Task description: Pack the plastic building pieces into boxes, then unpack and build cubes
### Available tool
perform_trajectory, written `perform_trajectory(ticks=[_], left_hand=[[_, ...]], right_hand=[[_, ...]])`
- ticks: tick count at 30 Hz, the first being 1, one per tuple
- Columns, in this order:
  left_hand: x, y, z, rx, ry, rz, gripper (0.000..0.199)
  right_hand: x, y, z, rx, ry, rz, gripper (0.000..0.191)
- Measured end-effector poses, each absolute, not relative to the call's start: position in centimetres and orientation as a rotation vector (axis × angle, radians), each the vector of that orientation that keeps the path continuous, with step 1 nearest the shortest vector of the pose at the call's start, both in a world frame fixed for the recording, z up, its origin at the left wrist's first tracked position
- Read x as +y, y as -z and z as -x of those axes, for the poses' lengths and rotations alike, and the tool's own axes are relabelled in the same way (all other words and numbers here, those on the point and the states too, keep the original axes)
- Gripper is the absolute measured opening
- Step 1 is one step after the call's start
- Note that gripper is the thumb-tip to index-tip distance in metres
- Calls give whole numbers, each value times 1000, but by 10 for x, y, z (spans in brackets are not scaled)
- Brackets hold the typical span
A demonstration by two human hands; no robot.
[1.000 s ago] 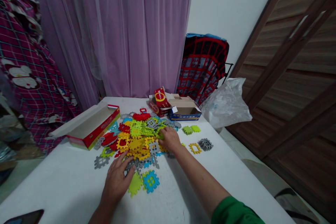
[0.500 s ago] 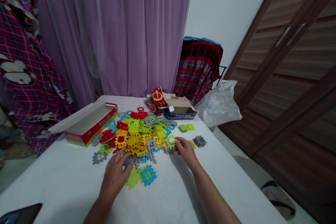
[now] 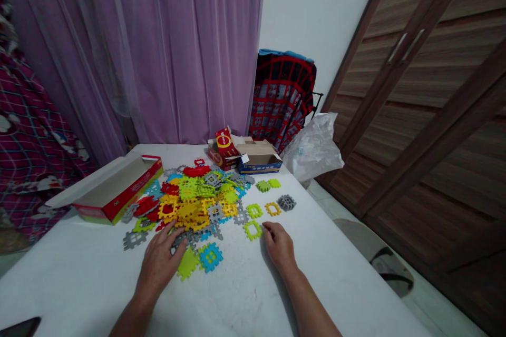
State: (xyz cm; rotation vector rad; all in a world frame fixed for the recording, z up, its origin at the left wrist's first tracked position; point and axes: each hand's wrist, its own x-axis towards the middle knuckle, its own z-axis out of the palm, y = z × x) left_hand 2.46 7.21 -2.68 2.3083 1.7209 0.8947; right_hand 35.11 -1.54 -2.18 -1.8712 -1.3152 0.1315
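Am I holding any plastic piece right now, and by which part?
I can't tell for sure: your right hand is at the right edge of the nearer lime-green frame, but a grip isn't clear. Your left hand shows no clear grip.

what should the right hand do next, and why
I'd probably nudge the nearer lime frame into line with the farther lime frame: they match in colour, lie close together beside the pile, and the right hand has its fingertips at the nearer one's edge.
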Motion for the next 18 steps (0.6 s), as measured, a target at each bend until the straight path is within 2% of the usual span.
perform_trajectory(ticks=[6, 10, 13, 18], left_hand=[[72, 29, -23, 1735, -898, -2328, 44], [72, 28, -23, 1723, -877, -2332, 46], [72, 28, -22, 1728, -877, -2335, 46], [72, 28, -22, 1738, -864, -2329, 47]], right_hand=[[-25, 8, -349, -1474, -158, 2001, 29], [-27, -1, -336, -1598, -98, 2102, 37], [-25, -4, -328, -1612, -83, 2161, 36], [-25, -2, -325, -1579, -53, 2100, 33]])
